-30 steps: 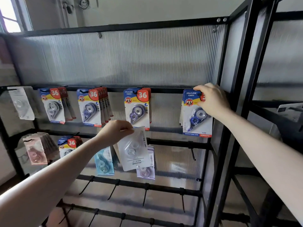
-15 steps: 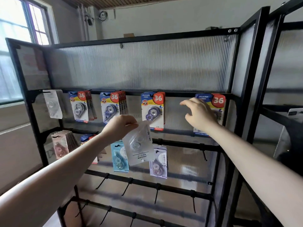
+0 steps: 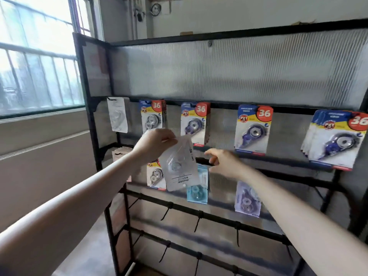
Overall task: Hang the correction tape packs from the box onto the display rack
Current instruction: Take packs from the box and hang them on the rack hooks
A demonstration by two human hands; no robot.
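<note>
While apart from it, right hand (image 3: 223, 163) loose; left grip (image 3: 154, 145) pinching clear pack (image 3: 179, 166).

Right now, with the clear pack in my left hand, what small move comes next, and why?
Probably bring the right hand over to the clear pack pinched by the left hand and turn it upright: its print reads upside down, and the white pack hangs top left.
</note>
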